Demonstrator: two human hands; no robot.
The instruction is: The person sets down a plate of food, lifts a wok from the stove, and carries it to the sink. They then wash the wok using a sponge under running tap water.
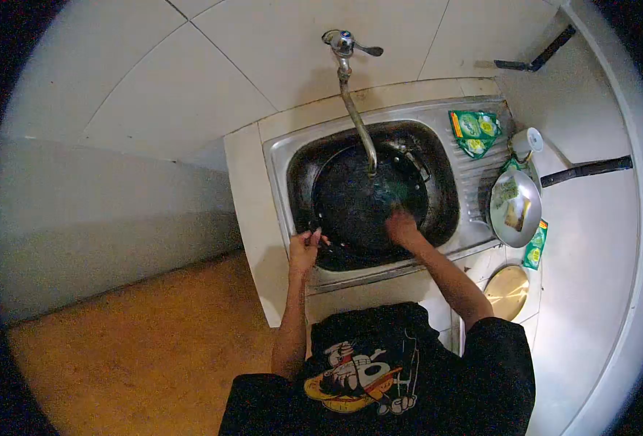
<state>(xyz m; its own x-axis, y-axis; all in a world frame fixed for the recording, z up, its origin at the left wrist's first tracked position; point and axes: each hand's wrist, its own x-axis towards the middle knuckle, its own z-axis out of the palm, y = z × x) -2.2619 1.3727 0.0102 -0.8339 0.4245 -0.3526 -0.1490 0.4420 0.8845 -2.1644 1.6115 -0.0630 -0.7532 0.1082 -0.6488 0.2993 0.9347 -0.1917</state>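
Observation:
A large round black pan (347, 192) lies in the metal sink (449, 211), under the tap (361, 127). My left hand (305, 248) is closed on the pan's near-left rim, where a handle seems to be. A second loop handle (417, 166) shows on the far right side of the pan. Over the inside of the pan is my right hand (403, 227), blurred, with its fingers pointing down. Whether it holds anything is hidden. Near the end of the tap there is a pale shimmer that looks like water.
Right of the basin, the ribbed drainboard (474, 171) bears a green packet (475, 131), a white cup (526, 142) and a metal bowl (507, 227) with sponge-like pieces inside. Another green packet (535, 247) and a round golden lid (508, 293) lie nearer me. A wall stands behind the tap.

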